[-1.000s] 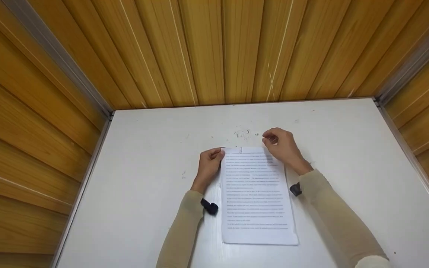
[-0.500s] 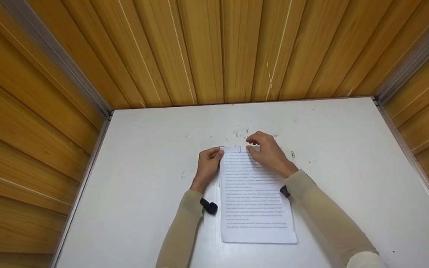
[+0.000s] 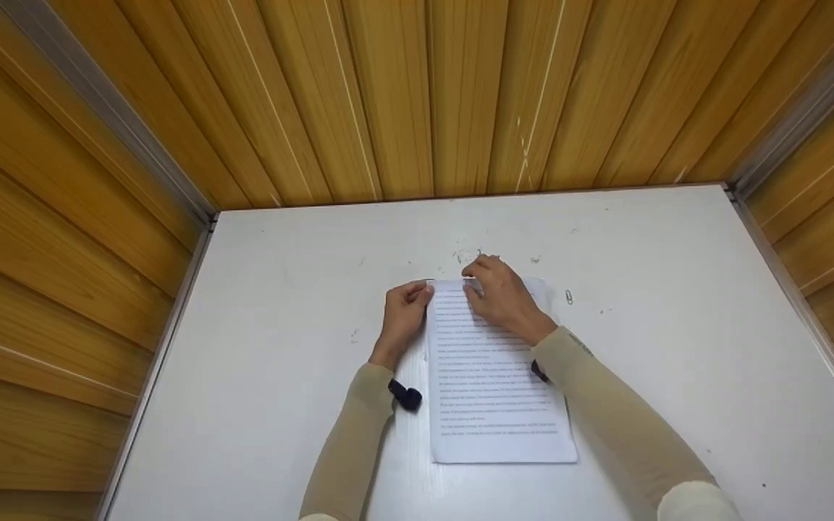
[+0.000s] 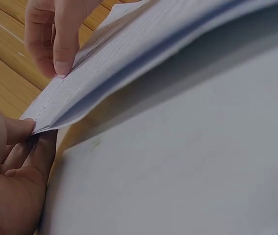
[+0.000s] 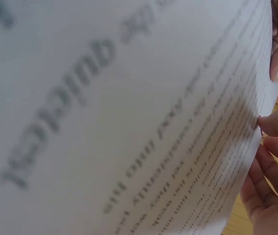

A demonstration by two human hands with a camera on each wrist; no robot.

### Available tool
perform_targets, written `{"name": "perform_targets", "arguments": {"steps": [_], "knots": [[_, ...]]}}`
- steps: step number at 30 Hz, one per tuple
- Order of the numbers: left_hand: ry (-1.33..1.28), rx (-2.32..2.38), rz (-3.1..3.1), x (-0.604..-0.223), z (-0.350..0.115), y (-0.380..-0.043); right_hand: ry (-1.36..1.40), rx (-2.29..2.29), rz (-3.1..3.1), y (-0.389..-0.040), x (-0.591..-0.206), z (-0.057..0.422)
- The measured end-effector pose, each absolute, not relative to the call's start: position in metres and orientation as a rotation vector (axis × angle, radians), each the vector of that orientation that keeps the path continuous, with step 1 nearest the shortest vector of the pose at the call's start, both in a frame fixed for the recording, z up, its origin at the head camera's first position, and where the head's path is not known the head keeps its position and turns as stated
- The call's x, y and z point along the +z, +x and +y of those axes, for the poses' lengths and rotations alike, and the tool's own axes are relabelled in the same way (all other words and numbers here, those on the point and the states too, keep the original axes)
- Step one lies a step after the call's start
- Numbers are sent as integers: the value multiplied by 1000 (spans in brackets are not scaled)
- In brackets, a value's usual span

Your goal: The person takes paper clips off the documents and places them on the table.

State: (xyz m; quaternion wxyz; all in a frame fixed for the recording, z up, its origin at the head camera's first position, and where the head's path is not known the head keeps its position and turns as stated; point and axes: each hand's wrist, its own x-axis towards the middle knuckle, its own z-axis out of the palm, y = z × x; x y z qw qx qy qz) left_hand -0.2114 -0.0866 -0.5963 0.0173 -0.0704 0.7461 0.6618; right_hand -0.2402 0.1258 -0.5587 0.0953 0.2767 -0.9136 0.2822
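Stack of printed papers, held by two hands at its upper edge

Papers: one stack of printed papers (image 3: 493,391), white, text side up, near the middle of the surface (image 3: 279,347), its short upper edge toward the surface's far edge. In the left wrist view the upper left corner is raised, with a gap and shadow beneath the left side.

Left hand (image 3: 404,315): thumb on top, fingers beneath; pinches the upper left corner of the papers.

Right hand (image 3: 505,298): thumb and forefinger nearly together, pinching the papers' upper edge, right of the left hand; the other fingers curve behind. A tiny reddish spot at the thumb tip, too small to identify.

Paper clip (image 3: 569,297): one, lying loose on the surface, just beside the papers' upper right corner.

Sleeves: two, light brown; left sleeve (image 3: 348,441) and right sleeve (image 3: 620,412) reach in from the surface's near side, the right one overlapping the papers' right edge.

Surface: white, dark scuffs (image 3: 466,256) between the papers and the far edge.

Walls: wood-patterned panels (image 3: 460,94) beyond the far edge and along both sides.
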Motion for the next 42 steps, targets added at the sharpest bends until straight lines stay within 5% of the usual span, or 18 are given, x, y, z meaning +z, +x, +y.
{"name": "perform_targets", "arguments": {"steps": [42], "knots": [[-176, 2090, 2290, -599, -90, -233, 906, 607, -2638, -257, -553, 119]]}}
